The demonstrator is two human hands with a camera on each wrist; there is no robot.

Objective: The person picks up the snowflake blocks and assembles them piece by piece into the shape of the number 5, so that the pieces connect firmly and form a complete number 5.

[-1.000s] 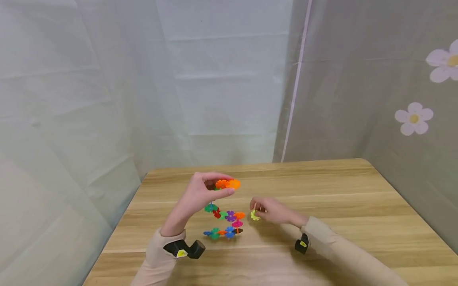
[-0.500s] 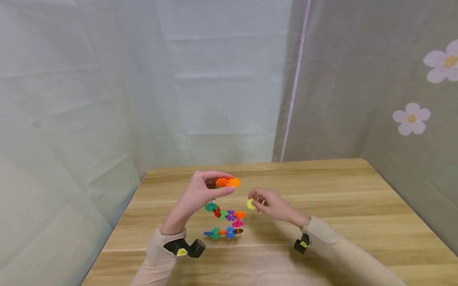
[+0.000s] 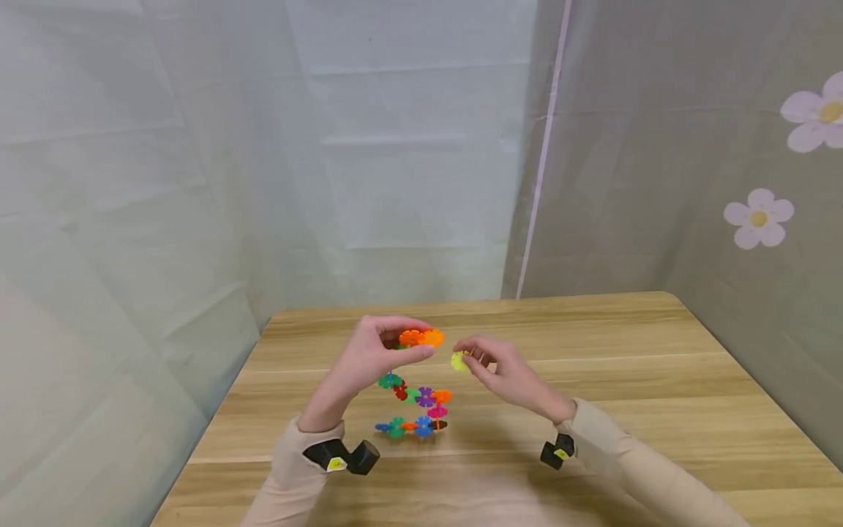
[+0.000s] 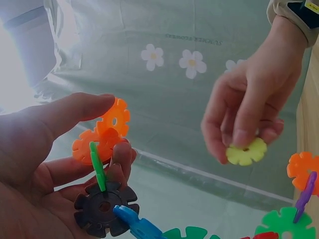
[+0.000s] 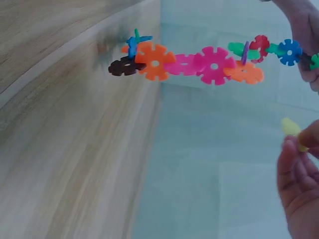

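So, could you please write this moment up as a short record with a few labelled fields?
Setting: light wooden table against pale curtains, one with white flower prints.
Left hand: grips the top of a chain of colourful flower-shaped plastic discs at its two orange discs.
Chain: hangs from the left hand, with its lower end at the table surface.
Right hand: pinches one loose yellow flower-shaped plastic disc.
Relation: the yellow disc is close to the orange discs, not touching.
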